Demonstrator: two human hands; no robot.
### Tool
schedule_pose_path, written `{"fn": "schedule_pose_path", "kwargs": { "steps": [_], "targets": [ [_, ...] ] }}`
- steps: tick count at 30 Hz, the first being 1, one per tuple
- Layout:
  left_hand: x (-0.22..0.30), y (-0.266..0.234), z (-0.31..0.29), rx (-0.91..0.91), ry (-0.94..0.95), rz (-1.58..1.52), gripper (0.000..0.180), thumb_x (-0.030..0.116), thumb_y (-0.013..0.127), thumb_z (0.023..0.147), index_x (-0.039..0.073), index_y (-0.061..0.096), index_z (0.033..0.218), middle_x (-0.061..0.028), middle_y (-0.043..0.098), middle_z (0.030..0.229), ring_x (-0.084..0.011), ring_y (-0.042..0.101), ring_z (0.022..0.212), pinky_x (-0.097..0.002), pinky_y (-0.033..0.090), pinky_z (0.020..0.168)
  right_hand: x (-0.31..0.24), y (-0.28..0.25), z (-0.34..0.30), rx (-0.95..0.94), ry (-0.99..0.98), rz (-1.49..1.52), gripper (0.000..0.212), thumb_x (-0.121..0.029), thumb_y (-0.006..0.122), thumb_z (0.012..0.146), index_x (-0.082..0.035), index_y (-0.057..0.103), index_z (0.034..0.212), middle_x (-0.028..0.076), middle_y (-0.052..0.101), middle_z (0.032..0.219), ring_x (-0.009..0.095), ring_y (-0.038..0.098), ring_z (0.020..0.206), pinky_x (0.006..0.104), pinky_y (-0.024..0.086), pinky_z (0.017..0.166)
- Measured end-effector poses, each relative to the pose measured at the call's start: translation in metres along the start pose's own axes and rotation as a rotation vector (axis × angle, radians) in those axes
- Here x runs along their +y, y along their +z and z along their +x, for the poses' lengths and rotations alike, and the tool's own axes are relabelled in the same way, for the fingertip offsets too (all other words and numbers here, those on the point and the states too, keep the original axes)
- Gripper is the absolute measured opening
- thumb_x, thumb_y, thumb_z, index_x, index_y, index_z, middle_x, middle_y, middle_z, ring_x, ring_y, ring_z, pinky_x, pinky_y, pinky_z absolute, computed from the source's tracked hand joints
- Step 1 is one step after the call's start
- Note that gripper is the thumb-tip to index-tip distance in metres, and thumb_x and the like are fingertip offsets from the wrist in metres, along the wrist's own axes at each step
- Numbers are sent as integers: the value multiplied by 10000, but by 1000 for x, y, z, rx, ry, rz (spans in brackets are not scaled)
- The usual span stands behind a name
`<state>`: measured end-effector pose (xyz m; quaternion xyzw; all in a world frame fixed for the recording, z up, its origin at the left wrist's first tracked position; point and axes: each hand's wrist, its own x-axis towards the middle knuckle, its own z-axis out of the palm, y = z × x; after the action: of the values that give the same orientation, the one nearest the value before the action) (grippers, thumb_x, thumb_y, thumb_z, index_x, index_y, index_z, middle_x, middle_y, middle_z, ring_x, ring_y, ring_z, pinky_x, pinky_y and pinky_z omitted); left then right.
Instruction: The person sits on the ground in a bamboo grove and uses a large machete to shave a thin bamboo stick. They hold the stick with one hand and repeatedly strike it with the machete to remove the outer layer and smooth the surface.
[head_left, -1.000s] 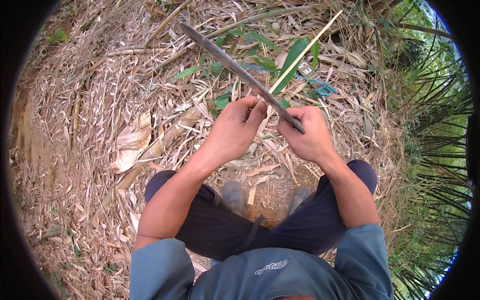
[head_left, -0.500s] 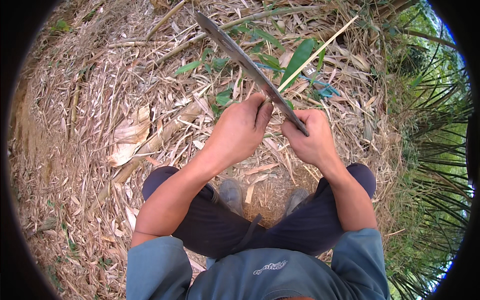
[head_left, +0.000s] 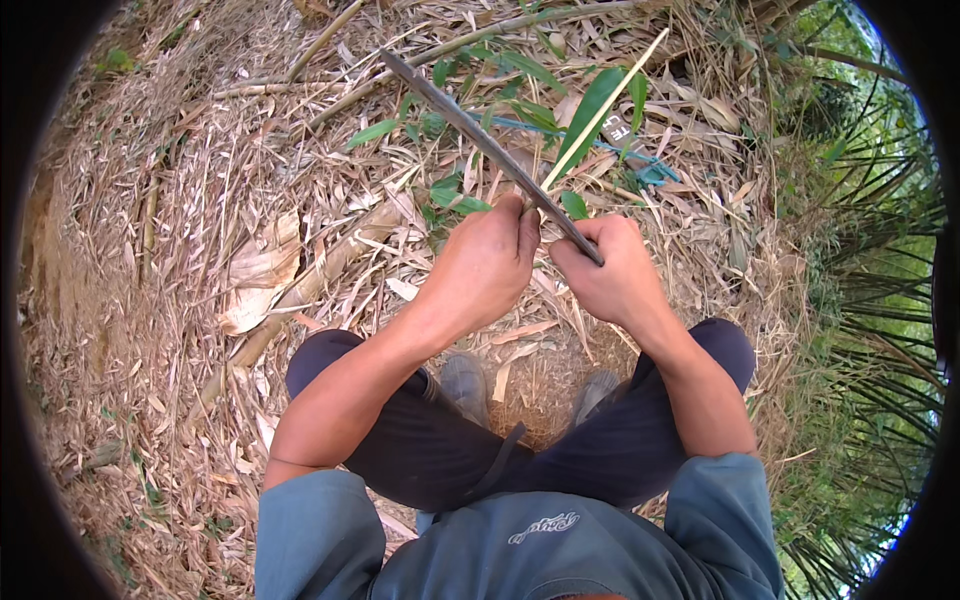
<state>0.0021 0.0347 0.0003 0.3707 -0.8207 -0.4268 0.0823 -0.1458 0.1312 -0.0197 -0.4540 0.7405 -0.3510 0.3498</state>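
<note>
My right hand [head_left: 612, 268] is closed round the near end of a long dark knife [head_left: 470, 130], whose straight blade slants away to the far left. A thin pale strip [head_left: 607, 108], looking like split bamboo, rises to the far right from behind the blade. My left hand [head_left: 487, 258] pinches the strip's near end between thumb and fingers, right beside the blade. Strip and blade cross just beyond my fingertips; whether the edge touches the strip I cannot tell. The knife's grip is hidden in my right hand.
Dry leaves and litter [head_left: 190, 260] cover the ground. Green leaves [head_left: 590, 115] stand beyond my hands, near a blue cord [head_left: 655, 172]. A thick dry stalk [head_left: 340, 258] lies to the left, with long poles [head_left: 430, 58] farther off. Bushes [head_left: 870, 300] line the right side.
The knife and both hands have shifted slightly left and nearer to me. The pale strip's far tip has moved left, and the blade appears turned more edge-on.
</note>
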Motion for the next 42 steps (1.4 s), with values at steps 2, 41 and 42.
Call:
{"fn": "schedule_pose_path", "kwargs": {
  "steps": [2,41,42],
  "targets": [
    [-1,3,0,-2,-4,-2,288,179,462,1041,-79,563,965,-308,631,758,-507,631,789,-577,467,730,0,1,-1,-20,51,13,279,-192,692,819,71,687,727,208,536,519,303,549,459,421,442,519],
    [-1,22,-1,184,275,-16,177,111,646,966,-18,532,926,-241,633,698,-448,647,654,-492,469,546,3,-5,-6,407,-193,362,204,-148,822,815,21,732,884,74,661,658,85,584,594,278,459,566],
    [-1,22,-1,176,272,-33,180,110,646,967,-19,529,923,-243,630,694,-450,645,649,-489,467,542,2,-6,-5,374,-212,329,187,-135,812,811,21,731,873,81,662,654,90,590,592,282,460,565]
  ]
}}
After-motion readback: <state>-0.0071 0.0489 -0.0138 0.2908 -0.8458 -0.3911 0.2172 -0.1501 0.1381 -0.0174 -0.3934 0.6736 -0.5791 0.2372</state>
